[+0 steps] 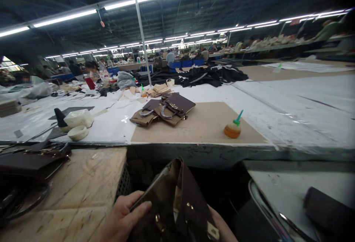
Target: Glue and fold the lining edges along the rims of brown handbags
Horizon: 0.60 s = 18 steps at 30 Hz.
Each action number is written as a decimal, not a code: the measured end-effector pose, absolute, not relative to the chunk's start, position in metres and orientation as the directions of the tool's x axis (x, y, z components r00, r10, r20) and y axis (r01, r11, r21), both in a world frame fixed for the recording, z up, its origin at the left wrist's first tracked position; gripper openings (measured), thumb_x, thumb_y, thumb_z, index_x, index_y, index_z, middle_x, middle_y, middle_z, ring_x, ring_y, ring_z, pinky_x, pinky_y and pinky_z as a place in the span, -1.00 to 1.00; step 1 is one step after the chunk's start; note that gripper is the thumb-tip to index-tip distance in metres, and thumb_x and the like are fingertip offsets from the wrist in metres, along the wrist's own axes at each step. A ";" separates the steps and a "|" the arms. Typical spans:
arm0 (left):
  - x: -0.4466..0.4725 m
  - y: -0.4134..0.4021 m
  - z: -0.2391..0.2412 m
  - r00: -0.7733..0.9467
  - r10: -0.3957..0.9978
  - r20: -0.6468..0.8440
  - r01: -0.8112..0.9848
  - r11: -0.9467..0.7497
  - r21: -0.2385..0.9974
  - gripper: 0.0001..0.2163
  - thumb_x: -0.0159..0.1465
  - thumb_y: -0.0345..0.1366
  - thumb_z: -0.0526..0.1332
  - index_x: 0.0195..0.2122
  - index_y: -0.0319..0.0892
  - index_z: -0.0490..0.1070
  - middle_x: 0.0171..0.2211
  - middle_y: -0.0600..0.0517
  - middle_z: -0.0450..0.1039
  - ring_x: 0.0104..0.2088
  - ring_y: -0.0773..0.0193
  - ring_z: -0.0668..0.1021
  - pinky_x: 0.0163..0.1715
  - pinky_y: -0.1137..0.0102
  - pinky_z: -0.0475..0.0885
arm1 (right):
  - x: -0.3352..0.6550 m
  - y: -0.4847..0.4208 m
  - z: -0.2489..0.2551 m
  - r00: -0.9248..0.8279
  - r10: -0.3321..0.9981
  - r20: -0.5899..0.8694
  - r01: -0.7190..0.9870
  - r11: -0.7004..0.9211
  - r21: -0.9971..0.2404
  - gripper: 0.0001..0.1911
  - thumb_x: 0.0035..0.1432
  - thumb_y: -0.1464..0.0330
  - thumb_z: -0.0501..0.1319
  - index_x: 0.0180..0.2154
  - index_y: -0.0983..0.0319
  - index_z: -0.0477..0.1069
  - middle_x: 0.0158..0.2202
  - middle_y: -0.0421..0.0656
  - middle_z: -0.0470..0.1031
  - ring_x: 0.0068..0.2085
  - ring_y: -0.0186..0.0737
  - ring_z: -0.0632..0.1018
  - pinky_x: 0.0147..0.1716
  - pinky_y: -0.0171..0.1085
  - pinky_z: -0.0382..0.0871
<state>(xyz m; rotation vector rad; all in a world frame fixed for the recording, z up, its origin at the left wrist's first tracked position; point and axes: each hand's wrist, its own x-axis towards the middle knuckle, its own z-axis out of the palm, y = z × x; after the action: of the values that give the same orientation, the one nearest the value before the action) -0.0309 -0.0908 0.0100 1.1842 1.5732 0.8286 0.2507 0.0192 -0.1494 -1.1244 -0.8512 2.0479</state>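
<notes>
A dark brown handbag (194, 194) with gold-coloured fittings is held low in front of me, its mouth partly open. My left hand (124, 212) grips the bag's left edge, thumb on the near side and fingers behind. On the bag's right side, my right hand (222, 223) is pressed against it, with most of its fingers hidden behind the panel. Beyond, two similar brown handbags (177, 105) lie on a brown sheet of board (205, 123) on the white worktable. A round bottle (232, 130) of amber liquid with a green nozzle stands on the same sheet.
To my left, dark bags (30, 164) lie on a stained, paper-covered table (91, 168). A white tape roll (78, 133) sits near the worktable's edge (199, 147). A dark piece (327, 208) lies on the right-hand table. Black material (210, 75) is heaped farther back; people work beyond.
</notes>
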 end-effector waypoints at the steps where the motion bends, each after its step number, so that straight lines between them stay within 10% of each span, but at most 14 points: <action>1: -0.037 -0.091 0.020 -0.052 0.952 -0.302 0.346 0.301 0.889 -0.62 0.33 0.03 0.15 -0.22 -0.22 0.53 -0.29 0.03 0.53 -0.25 0.19 0.51 -0.26 0.45 0.39 | 0.257 0.022 -0.156 -0.396 0.779 -0.487 -0.200 -0.590 -0.782 -0.52 0.08 0.13 0.38 -0.01 0.24 0.48 -0.04 -0.02 0.60 -0.02 0.10 0.59 -0.12 -0.07 0.49; 7: -0.044 -0.085 0.027 0.021 0.919 -0.394 0.486 0.335 0.807 -0.70 0.35 -0.10 0.15 -0.30 -0.24 0.52 -0.36 0.07 0.53 -0.33 0.26 0.50 -0.39 0.50 0.32 | 0.276 0.041 -0.114 -0.273 0.960 -0.066 0.136 -0.029 -0.990 -0.60 0.29 0.06 0.14 0.06 0.09 0.44 0.14 -0.07 0.48 0.17 0.02 0.44 0.14 -0.10 0.33; 13: -0.046 -0.083 0.001 0.015 0.914 -0.405 0.503 0.343 0.793 -0.70 0.34 -0.12 0.15 -0.30 -0.26 0.51 -0.39 0.07 0.49 -0.36 0.28 0.47 -0.42 0.50 0.28 | 0.222 0.038 -0.037 -0.845 0.444 0.299 0.067 0.642 -0.764 -0.75 0.42 0.34 -0.04 -0.06 0.11 0.39 -0.05 -0.17 0.52 0.07 -0.15 0.46 0.32 -0.04 0.00; 18: -0.059 -0.093 0.002 -0.042 0.905 -0.423 0.486 0.389 0.783 -0.67 0.33 -0.05 0.13 -0.25 -0.21 0.52 -0.36 0.08 0.50 -0.35 0.27 0.47 -0.40 0.50 0.30 | 0.207 0.056 -0.025 -0.912 0.373 0.170 0.197 0.763 -0.616 -0.62 0.46 0.28 -0.15 -0.38 0.18 0.27 -0.42 -0.22 0.41 -0.34 -0.23 0.45 -0.05 -0.13 0.32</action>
<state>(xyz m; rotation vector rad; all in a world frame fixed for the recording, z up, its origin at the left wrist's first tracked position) -0.0585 -0.0932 0.0022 1.2395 1.6818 0.5443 0.2066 0.0558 -0.0247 -0.4436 -2.6768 0.8886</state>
